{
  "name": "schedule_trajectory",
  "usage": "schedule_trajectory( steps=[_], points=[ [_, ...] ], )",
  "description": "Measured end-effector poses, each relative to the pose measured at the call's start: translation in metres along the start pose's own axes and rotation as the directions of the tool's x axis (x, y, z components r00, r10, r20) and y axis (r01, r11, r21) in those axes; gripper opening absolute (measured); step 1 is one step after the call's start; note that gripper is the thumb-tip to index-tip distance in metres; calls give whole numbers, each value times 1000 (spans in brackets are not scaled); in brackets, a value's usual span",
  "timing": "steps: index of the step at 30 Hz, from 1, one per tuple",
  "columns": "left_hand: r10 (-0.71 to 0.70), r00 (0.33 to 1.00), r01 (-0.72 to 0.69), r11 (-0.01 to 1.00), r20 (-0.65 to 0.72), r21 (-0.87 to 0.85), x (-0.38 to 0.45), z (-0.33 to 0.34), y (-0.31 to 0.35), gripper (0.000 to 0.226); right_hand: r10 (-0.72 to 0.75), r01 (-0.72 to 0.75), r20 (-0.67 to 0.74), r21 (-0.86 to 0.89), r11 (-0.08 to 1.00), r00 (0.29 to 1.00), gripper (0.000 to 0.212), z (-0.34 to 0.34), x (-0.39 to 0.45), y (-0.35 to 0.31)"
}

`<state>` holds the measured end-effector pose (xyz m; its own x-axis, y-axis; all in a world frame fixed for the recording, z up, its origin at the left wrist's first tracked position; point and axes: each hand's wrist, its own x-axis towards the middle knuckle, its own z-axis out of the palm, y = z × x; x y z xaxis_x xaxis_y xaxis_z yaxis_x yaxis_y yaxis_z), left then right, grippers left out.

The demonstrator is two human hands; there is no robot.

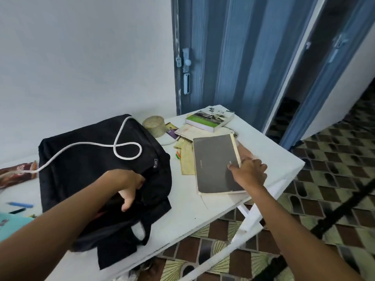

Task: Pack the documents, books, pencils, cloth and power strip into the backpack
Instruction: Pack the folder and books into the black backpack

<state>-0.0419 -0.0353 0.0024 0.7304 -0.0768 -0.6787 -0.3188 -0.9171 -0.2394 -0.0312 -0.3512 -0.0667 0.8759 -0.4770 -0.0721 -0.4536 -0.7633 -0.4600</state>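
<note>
White table (203, 209): tape roll (155, 124), snack packet (16, 175) (left) beside backpack (91, 159).

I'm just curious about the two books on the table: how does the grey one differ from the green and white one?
The grey book has a plain dark cover; the green and white book shows a picture and printed title. The grey book lies near the table's front edge with the right hand gripping its edge; the green and white book sits untouched at the far end. Both are closed and lie on other things.
</note>
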Motion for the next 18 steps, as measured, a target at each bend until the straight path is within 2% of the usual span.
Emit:
schedule_trajectory(
  steps=[2, 7, 12, 15, 18],
  points=[
    [3, 1000, -4, 1000, 31, 23, 4, -4, 2, 71, 48, -48, 65, 4, 999, 997, 59, 0, 4, 5],
    [36, 998, -36, 999, 50, -5, 4, -7, 3, 66, 74, -77, 23, 192, 978, 997, 53, -5, 4, -7],
    [62, 997, -58, 993, 36, -101, 8, -2, -8, 53, -24, 1, 58, 355, 935, 998, 67, -6, 2, -15],
    [79, 997, -76, 988, 20, -132, 10, 1, -13, 53, -72, 59, 35, 295, 954, 997, 84, -11, 1, -21],
    [94, 995, -90, 984, 16, -155, 11, 1, -14, 52, -83, 84, -25, 40, 996, 996, 86, -17, -8, -36]
  ],
)
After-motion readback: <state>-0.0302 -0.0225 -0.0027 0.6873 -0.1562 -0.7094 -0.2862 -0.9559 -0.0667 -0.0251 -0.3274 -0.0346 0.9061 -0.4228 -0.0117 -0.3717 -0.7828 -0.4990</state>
